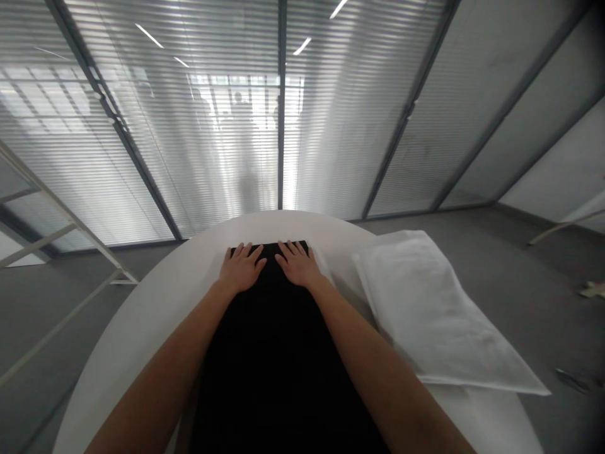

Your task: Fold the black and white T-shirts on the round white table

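A long black cloth (274, 353) lies flat down the middle of a white table (155, 315), running from near me to its far edge. My left hand (241, 268) rests palm down on the cloth's far left corner, fingers stretched out. My right hand (299, 263) lies flat beside it on the far right corner, fingers spread. Both hands press on the cloth and hold nothing.
A white folded sheet or pillow-like pad (435, 315) lies on the table's right side, overhanging the edge. A white frame (61, 252) stands at the left. Glass walls with blinds (278, 113) rise behind the table. Grey floor surrounds it, with small items (574, 378) at the right.
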Demonstrator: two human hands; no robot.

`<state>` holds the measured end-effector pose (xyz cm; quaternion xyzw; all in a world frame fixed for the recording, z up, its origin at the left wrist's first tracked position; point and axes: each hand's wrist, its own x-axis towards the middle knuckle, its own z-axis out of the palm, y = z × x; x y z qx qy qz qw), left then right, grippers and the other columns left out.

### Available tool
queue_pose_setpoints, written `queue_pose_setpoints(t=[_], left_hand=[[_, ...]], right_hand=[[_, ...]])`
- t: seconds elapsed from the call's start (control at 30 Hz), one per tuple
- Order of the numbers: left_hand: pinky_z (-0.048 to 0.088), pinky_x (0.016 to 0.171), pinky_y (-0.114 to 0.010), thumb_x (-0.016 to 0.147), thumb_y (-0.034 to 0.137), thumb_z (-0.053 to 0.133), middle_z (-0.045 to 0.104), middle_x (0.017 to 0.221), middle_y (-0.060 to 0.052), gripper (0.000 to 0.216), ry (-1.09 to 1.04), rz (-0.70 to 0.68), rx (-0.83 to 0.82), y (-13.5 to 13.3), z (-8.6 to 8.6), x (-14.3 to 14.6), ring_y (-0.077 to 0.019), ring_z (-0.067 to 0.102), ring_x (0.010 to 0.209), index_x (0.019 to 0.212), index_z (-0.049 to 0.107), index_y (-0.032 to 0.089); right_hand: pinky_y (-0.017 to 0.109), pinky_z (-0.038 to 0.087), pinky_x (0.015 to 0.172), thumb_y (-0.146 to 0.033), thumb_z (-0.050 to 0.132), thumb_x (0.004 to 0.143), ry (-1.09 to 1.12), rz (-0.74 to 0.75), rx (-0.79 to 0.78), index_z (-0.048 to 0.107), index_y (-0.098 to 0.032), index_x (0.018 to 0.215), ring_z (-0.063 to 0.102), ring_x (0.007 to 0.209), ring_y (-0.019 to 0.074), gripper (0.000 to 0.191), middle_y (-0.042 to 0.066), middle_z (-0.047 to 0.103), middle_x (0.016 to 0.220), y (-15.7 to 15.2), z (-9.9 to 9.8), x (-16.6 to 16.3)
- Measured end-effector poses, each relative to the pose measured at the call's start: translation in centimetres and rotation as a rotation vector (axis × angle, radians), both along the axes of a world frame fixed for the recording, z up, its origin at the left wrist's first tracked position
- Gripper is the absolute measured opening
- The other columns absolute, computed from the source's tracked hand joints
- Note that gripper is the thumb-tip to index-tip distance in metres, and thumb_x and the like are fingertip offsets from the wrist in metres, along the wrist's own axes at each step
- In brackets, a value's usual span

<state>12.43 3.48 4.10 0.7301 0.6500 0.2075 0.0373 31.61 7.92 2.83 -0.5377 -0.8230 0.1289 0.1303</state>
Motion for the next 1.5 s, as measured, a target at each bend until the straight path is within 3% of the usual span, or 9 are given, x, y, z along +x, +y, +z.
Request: queue_pose_setpoints(t=[0.13, 0.43, 0.7, 0.87, 0.97, 1.07, 1.2, 1.37, 1.5], left_hand=[[0.011, 0.113, -0.06, 0.091, 0.061, 0.04, 0.03, 0.157, -0.011, 0.063, -0.014, -0.001, -0.09, 0.3, -1.9, -1.2, -0.037, 0.019, 0.146, 0.146, 0.042, 0.032], [0.014, 0.112, -0.062, 0.091, 0.068, 0.029, 0.022, 0.161, -0.006, 0.068, 0.038, 0.068, -0.141, 0.2, -1.8, -2.8, -0.0347, 0.016, 0.147, 0.151, 0.032, 0.036], [0.014, 0.105, -0.073, 0.088, 0.073, 0.025, 0.028, 0.158, -0.012, 0.075, 0.176, 0.235, -0.179, -1.2, -0.8, -4.5, -0.0429, 0.022, 0.143, 0.152, 0.028, 0.035], [0.013, 0.109, -0.068, 0.093, 0.061, 0.029, 0.03, 0.157, -0.016, 0.065, 0.284, 0.166, -0.01, -1.7, 0.6, -1.9, -0.0391, 0.019, 0.145, 0.147, 0.042, 0.027], [0.017, 0.111, -0.064, 0.096, 0.057, 0.027, 0.033, 0.155, -0.014, 0.061, 0.259, 0.082, -0.007, -1.9, 0.1, -0.5, -0.0361, 0.022, 0.145, 0.147, 0.042, 0.028], [0.023, 0.111, -0.06, 0.096, 0.056, 0.029, 0.031, 0.157, -0.011, 0.061, 0.21, 0.053, -0.028, -2.1, -1.1, -0.4, -0.0344, 0.021, 0.145, 0.15, 0.037, 0.029], [0.026, 0.111, -0.058, 0.095, 0.058, 0.03, 0.023, 0.16, -0.006, 0.061, 0.141, 0.073, -0.032, -2.5, -2.2, -1.4, -0.0333, 0.014, 0.148, 0.151, 0.032, 0.033], [0.015, 0.109, -0.07, 0.095, 0.06, 0.026, 0.017, 0.162, -0.003, 0.06, 0.106, 0.148, -0.081, -2.8, -2.2, -1.9, -0.0374, 0.012, 0.147, 0.151, 0.03, 0.038], [0.013, 0.109, -0.07, 0.096, 0.058, 0.024, 0.018, 0.161, -0.001, 0.057, 0.081, 0.162, -0.086, -2.7, -2.2, -2.0, -0.0356, 0.014, 0.147, 0.15, 0.031, 0.039]], right_hand=[[0.063, 0.006, 0.113, -0.068, 0.016, 0.094, -0.013, -0.091, -0.068, 0.022, -0.031, 0.154, 0.01, 0.147, 0.0348, 0.071, 0.002, 0.016, 0.162, 0.9, -0.7, 1.2], [0.067, 0.004, 0.11, -0.061, 0.016, 0.096, -0.055, -0.286, -0.083, 0.02, -0.031, 0.155, 0.011, 0.146, 0.0402, 0.066, 0.006, 0.018, 0.161, 1.5, -1.0, 2.5], [0.066, 0.001, 0.11, -0.059, 0.025, 0.095, -0.11, -0.461, -0.092, 0.025, -0.008, 0.152, 0.009, 0.145, 0.0405, 0.077, 0.022, 0.022, 0.157, 1.4, 0.9, 2.2], [0.067, 0.003, 0.109, -0.06, 0.023, 0.097, -0.063, -0.312, 0.04, 0.02, -0.021, 0.155, 0.009, 0.146, 0.041, 0.07, 0.019, 0.021, 0.159, 0.3, 1.8, 1.1], [0.062, 0.001, 0.112, -0.06, 0.02, 0.097, -0.075, -0.134, 0.122, 0.019, -0.028, 0.155, 0.005, 0.147, 0.0366, 0.066, 0.011, 0.017, 0.161, -0.3, 1.1, 0.4], [0.059, 0.003, 0.114, -0.063, 0.016, 0.096, -0.091, -0.017, 0.04, 0.017, -0.033, 0.155, 0.004, 0.148, 0.0319, 0.066, 0.005, 0.013, 0.163, -0.4, 0.1, 0.4], [0.06, 0.005, 0.114, -0.068, 0.012, 0.094, -0.077, -0.056, -0.044, 0.013, -0.033, 0.155, 0.003, 0.149, 0.03, 0.071, 0.004, 0.01, 0.163, -0.2, -0.7, 0.7], [0.061, 0.005, 0.113, -0.068, 0.011, 0.094, -0.067, -0.125, -0.024, 0.017, -0.03, 0.155, 0.004, 0.148, 0.0305, 0.073, 0.006, 0.013, 0.163, -0.6, -1.0, 0.7], [0.063, 0.008, 0.111, -0.065, 0.011, 0.095, -0.056, -0.157, -0.002, 0.023, -0.032, 0.154, 0.007, 0.148, 0.0325, 0.068, 0.006, 0.018, 0.161, -0.9, -1.0, 0.8]])
